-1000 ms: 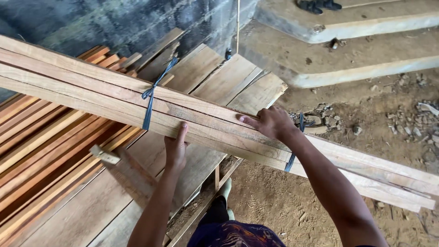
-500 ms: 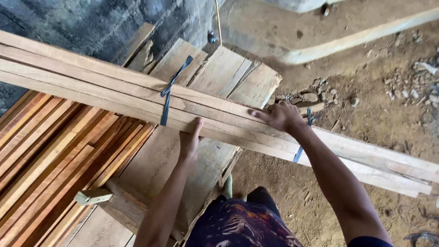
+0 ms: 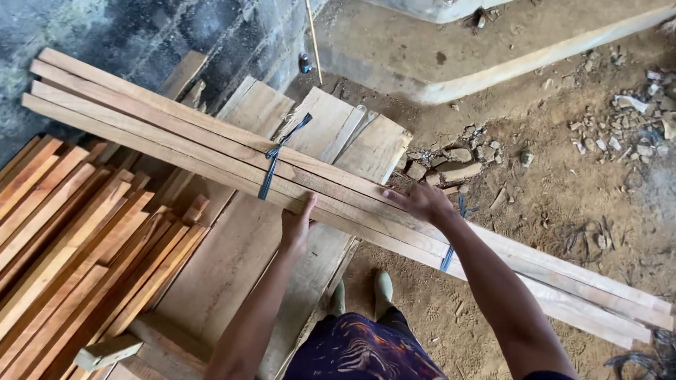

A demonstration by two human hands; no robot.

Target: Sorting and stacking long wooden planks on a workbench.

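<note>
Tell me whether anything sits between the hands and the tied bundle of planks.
Nothing visible does. The left hand grips the near edge of the bundle of planks and the right hand lies flat on top of it, both touching the wood.

Both arms reach out far from the body, bare and nearly straight. The left hand (image 3: 296, 226) is on the near left — fingers curled under, thumb up on top, in a grip. The right hand (image 3: 420, 203) is a bit farther and to the right — palm down, fingers pointing left, spread flat. The right arm slants in from the near right corner. The left arm comes up from the near middle.
</note>
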